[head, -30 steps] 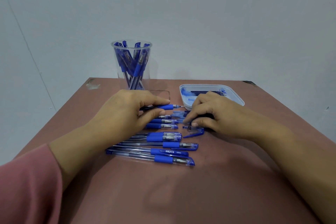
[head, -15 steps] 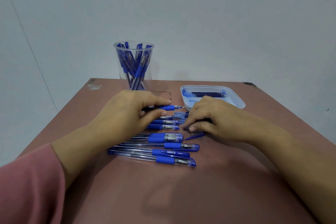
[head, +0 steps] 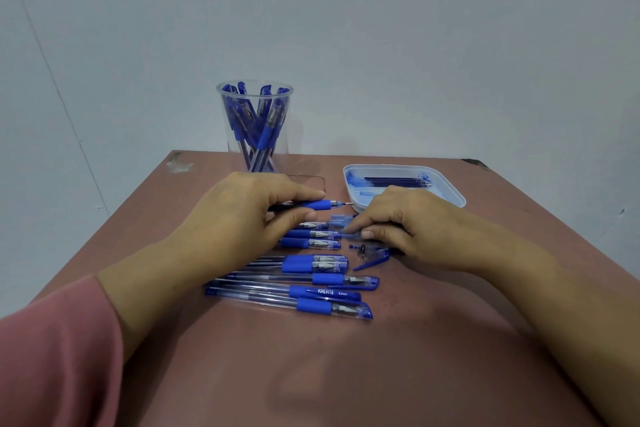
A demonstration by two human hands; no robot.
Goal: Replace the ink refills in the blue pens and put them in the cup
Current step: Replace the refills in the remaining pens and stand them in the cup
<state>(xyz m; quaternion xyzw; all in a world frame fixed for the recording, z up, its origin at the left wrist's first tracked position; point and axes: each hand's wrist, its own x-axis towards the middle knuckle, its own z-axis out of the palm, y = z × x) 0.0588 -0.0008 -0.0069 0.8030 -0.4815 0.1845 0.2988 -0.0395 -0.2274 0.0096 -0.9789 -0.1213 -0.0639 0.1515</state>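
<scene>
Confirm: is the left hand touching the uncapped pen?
Touching. The head view shows the left hand gripping the uncapped pen between forefinger and thumb.

The left hand point(head: 242, 215) hides the barrel of the pen point(head: 317, 204) it holds.

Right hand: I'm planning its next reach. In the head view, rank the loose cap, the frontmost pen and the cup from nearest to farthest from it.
1. Loose cap: just in front of the right hand, by its fingers.
2. Frontmost pen: closer to the person, lower left of the wrist.
3. Cup: far back on the left.
</scene>
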